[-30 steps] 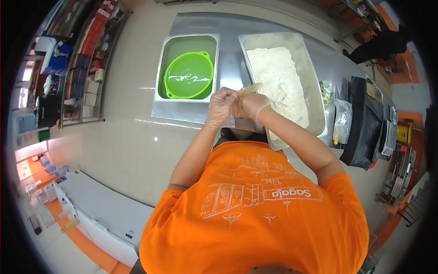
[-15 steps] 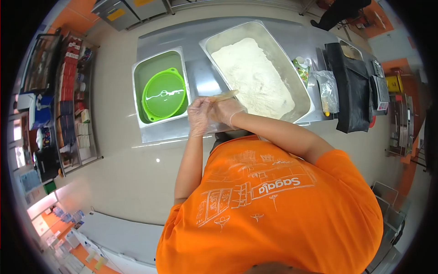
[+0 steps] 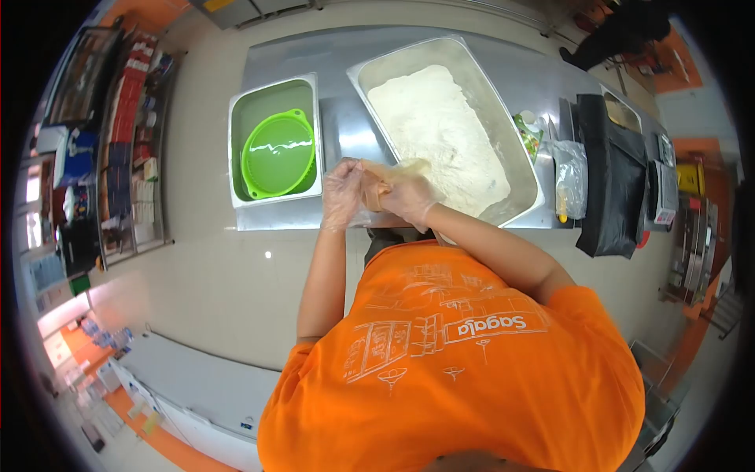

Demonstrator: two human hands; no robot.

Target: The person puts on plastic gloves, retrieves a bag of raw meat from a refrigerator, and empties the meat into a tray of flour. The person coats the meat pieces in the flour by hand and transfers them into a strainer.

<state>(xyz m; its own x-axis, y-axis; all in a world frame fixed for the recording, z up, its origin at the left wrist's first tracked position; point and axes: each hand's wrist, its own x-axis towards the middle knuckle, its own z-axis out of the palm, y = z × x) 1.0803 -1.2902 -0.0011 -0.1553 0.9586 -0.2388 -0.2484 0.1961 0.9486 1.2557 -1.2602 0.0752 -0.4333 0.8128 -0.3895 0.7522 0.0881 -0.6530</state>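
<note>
A limp, pale beige piece (image 3: 377,171) stretches between my two hands just in front of the flour tub; its kind is hard to make out. My left hand (image 3: 343,191), in a clear plastic glove, pinches its left end. Gloved in the same way, my right hand (image 3: 409,198) grips the other side, with some of the piece fanning out blurred above the fingers. Beyond the right hand, a deep metal pan (image 3: 524,169) holds white flour (image 3: 432,110). To the left, a smaller metal pan (image 3: 233,149) contains a green round colander (image 3: 279,157) sitting in liquid.
Both pans stand on a steel table (image 3: 346,118). On its right side lie a clear plastic bag (image 3: 569,177), a colourful packet (image 3: 528,134) and a black bag (image 3: 609,177). Stocked shelves (image 3: 130,141) stand at far left. Another person's dark-clothed leg (image 3: 605,47) shows at top right.
The beige piece has gone from a narrow strip pointing right to a wider, spread shape between my hands. My right hand has shifted slightly right, and the view has moved a little.
</note>
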